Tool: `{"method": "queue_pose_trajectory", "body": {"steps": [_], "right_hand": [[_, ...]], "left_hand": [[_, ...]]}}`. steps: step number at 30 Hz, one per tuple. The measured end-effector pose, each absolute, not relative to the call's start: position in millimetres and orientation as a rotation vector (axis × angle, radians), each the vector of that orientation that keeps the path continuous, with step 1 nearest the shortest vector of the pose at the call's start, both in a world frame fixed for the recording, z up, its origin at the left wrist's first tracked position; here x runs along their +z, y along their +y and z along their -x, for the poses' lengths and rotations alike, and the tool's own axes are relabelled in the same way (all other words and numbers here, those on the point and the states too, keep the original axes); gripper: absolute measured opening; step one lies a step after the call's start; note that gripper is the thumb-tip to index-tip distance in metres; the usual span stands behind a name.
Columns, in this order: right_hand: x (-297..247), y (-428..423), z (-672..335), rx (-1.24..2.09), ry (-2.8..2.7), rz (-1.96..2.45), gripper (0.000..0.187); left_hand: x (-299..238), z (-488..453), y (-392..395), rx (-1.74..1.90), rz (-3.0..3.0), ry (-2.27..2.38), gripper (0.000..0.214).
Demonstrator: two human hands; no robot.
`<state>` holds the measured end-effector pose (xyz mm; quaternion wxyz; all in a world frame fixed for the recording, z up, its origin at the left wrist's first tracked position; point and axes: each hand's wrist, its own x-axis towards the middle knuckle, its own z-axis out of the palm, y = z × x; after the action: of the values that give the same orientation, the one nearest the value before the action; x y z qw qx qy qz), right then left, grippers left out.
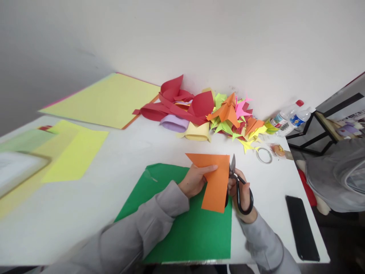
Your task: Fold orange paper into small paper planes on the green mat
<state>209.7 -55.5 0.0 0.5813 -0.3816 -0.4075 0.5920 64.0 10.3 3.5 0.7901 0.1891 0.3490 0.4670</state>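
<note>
My left hand [196,182] holds an orange sheet of paper [216,190], its thumb lying across the front and the other fingers behind. The paper has an angled shape, with a pointed strip reaching left and a wider strip hanging down. In my right hand [242,190] is a pair of black-handled scissors [244,198]. Their blades stand parted at the paper's right edge, near its upper corner. One handle loop is partly hidden behind the paper. Beneath both hands lies a green sheet [176,220] on the white table [94,213].
Cut and folded paper shapes, red strips [176,102] and orange stars [228,110] among them, pile up at the back. Two plastic bottles [288,118], a tape roll [264,155] and a black phone [302,228] stand or lie on the right. Yellow sheets [76,152] spread left.
</note>
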Motion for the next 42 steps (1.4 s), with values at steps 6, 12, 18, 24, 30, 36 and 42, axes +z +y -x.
{"method": "queue_pose_trajectory", "body": {"steps": [6, 12, 18, 24, 30, 36, 42], "right_hand": [[-0.1, -56.6, -210.1, 1.384, -0.943, 0.902, 0.071], [-3.2, -55.8, -213.2, 1.384, -0.981, 0.872, 0.071], [-1.3, -55.3, -212.5, 1.417, -0.974, 0.84, 0.068], [-1.9, -53.8, -212.0, 1.438, -0.917, 0.855, 0.069], [-0.3, -51.3, -211.1, 1.418, -0.872, 0.863, 0.067], [0.6, -52.3, -210.7, 1.408, -0.885, 0.829, 0.066], [-1.6, -52.1, -210.3, 1.397, -0.88, 0.83, 0.066]], "left_hand": [[4.8, -63.4, 10.8, 1.009, -0.416, 0.738, 0.037], [8.5, -60.7, 12.2, 0.98, -0.431, 0.727, 0.038], [7.4, -60.8, 12.8, 0.998, -0.42, 0.724, 0.039], [4.5, -62.2, 11.6, 0.988, -0.458, 0.702, 0.038], [6.3, -63.8, 8.2, 0.964, -0.499, 0.682, 0.036], [7.4, -62.8, 8.8, 0.937, -0.487, 0.646, 0.034], [6.9, -62.3, 8.7, 0.924, -0.484, 0.623, 0.032]]}}
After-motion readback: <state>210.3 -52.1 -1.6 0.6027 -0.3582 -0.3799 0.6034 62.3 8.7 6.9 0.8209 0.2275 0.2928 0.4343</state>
